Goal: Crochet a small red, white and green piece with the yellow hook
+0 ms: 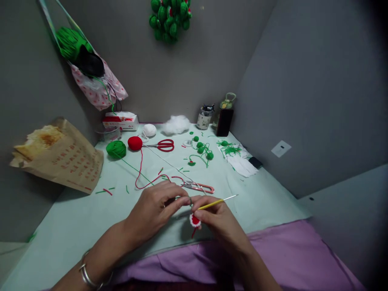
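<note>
My left hand (pixel 157 206) is closed in a pinch on green yarn near the table's front edge. My right hand (pixel 216 220) is closed on a yellow crochet hook (pixel 221 201) whose metal tip points right and away. A small red and white crocheted piece (pixel 195 220) hangs between the two hands, touching my right fingers. A green yarn ball (pixel 116 149) and a red yarn ball (pixel 135 143) lie further back on the left, and their strands trail toward my hands.
Red scissors (pixel 163 145), small snips (pixel 198 187), white stuffing (pixel 176 124), little green crocheted balls (pixel 203 149), a jar (pixel 204 117) and a dark bottle (pixel 224 122) lie on the pale green table (pixel 75 218). A brown paper bag (pixel 60 159) sits at left. Purple cloth (pixel 287 254) covers the front.
</note>
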{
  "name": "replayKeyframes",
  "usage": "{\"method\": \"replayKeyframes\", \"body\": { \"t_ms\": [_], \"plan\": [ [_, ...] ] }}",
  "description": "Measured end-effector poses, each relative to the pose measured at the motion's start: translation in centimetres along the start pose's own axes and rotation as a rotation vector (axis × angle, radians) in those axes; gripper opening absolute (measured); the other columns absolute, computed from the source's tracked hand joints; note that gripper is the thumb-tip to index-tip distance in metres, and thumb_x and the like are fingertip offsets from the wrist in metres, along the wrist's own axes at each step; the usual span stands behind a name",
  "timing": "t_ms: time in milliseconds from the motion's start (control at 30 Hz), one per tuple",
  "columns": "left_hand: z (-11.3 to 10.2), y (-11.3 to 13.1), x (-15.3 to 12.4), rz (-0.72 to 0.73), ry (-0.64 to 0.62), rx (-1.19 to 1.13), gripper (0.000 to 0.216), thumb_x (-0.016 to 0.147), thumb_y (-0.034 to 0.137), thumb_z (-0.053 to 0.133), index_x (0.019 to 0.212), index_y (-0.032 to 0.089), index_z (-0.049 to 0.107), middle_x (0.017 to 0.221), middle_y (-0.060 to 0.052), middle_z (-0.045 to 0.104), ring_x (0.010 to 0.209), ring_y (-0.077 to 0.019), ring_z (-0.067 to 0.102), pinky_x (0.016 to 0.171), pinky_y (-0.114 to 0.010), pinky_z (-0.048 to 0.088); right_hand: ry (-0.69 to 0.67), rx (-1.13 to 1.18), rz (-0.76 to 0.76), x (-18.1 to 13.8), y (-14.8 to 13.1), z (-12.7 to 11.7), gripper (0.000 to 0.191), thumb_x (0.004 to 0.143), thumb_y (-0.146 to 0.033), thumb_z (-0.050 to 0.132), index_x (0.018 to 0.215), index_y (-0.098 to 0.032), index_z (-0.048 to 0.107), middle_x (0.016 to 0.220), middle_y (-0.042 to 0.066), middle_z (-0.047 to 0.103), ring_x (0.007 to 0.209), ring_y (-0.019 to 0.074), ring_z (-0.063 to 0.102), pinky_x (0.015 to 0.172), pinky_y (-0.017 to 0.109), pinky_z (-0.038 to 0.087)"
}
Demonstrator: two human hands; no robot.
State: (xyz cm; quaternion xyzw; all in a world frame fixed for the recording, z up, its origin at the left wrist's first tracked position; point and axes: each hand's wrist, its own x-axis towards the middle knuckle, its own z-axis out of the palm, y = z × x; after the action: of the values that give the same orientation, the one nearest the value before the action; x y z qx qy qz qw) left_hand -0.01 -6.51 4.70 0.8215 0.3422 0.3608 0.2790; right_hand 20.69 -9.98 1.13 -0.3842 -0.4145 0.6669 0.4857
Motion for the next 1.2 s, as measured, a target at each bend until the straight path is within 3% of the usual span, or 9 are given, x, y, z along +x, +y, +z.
{"method": "replayKeyframes", "body": {
  "t_ms": [167,333,467,567,700,833,933,1033,1200],
  "plan": [
    [-2.0,-1.1,-0.1,-0.137,0.237,0.013,0.017,0.096,0.030,0.065,0.085,0.025,0.077,0.079,-0.003,0.074,0.073,-0.0199,0.064,0.067,-0.032,0.048,0.006,-0.019,0.038,0.5,0.6,0.2,0.025,0.067,-0.038,0.095,0.075,-0.018,0.082,0.068,0.002,0.073,0.058,0.0110,0.060,0.054,0.021,0.049],
    [-2.4,-2.6,-0.9,-0.257,0.243,0.102,0.018,0.092,0.036,0.070,0.104,0.029,0.081,0.099,-0.005,0.068,0.078,-0.0200,0.062,0.066,-0.032,0.050,0.020,0.009,0.053,0.5,0.5,0.0,0.029,0.065,-0.040,0.096,0.075,-0.018,0.082,0.070,0.003,0.074,0.058,0.0111,0.061,0.055,0.021,0.049],
    [-0.6,-0.9,-1.9,-0.416,0.105,-0.448,0.040,0.093,0.045,0.070,0.132,0.037,0.066,0.141,-0.009,0.060,0.121,-0.0294,0.064,0.078,-0.034,0.063,0.005,0.023,0.057,0.4,0.2,0.4,0.028,0.066,-0.040,0.096,0.077,-0.017,0.082,0.068,0.001,0.072,0.055,0.0096,0.058,0.054,0.021,0.046],
    [1.1,1.0,-2.1,-0.442,-0.051,-0.752,0.045,0.095,0.047,0.070,0.138,0.039,0.060,0.155,-0.006,0.053,0.145,-0.0303,0.050,0.102,-0.039,0.058,-0.023,0.031,0.043,-0.1,-0.1,0.9,0.026,0.067,-0.040,0.095,0.076,-0.019,0.081,0.065,0.000,0.070,0.055,0.0110,0.056,0.055,0.023,0.046],
    [2.5,1.8,-1.3,-0.342,0.119,-0.958,0.032,0.102,0.055,0.055,0.123,0.036,0.068,0.157,-0.004,0.055,0.149,-0.0313,0.047,0.115,-0.051,0.048,-0.063,0.001,-0.020,-0.8,-0.1,1.4,0.021,0.070,-0.037,0.094,0.075,-0.021,0.082,0.075,0.003,0.076,0.068,0.0151,0.065,0.066,0.026,0.051],
    [3.1,0.7,-0.9,-0.126,0.317,-0.515,0.048,0.108,0.045,0.043,0.073,0.028,0.073,0.132,-0.004,0.076,0.151,-0.0304,0.044,0.130,-0.059,0.014,-0.025,0.009,-0.109,-0.8,-0.1,1.1,0.018,0.072,-0.036,0.093,0.078,-0.023,0.083,0.079,0.003,0.078,0.073,0.0163,0.067,0.069,0.026,0.052],
    [3.8,0.0,-1.2,-0.064,0.345,-0.245,0.029,0.103,0.036,0.056,0.090,0.030,0.082,0.130,-0.005,0.077,0.154,-0.0319,0.039,0.131,-0.061,0.002,0.008,-0.012,-0.143,-0.7,0.0,1.0,0.017,0.074,-0.036,0.092,0.079,-0.023,0.083,0.080,0.003,0.077,0.071,0.0153,0.066,0.067,0.026,0.051],
    [4.6,0.2,-1.4,-0.318,0.317,-0.543,0.023,0.100,0.037,0.062,0.110,0.032,0.083,0.138,-0.005,0.073,0.151,-0.0315,0.043,0.129,-0.059,0.019,-0.014,-0.027,-0.133,-0.5,0.3,1.1,0.014,0.076,-0.034,0.091,0.082,-0.023,0.083,0.082,0.003,0.077,0.072,0.0147,0.066,0.069,0.025,0.052],
    [4.1,0.7,-1.0,-0.640,0.432,-1.231,0.018,0.077,0.041,0.089,0.089,0.027,0.085,0.102,-0.002,0.080,0.105,-0.0198,0.072,0.104,-0.033,0.055,-0.097,0.017,-0.139,-0.1,0.4,1.2,0.011,0.077,-0.031,0.090,0.081,-0.024,0.083,0.085,0.003,0.079,0.080,0.0166,0.070,0.076,0.027,0.054]
  ]
}}
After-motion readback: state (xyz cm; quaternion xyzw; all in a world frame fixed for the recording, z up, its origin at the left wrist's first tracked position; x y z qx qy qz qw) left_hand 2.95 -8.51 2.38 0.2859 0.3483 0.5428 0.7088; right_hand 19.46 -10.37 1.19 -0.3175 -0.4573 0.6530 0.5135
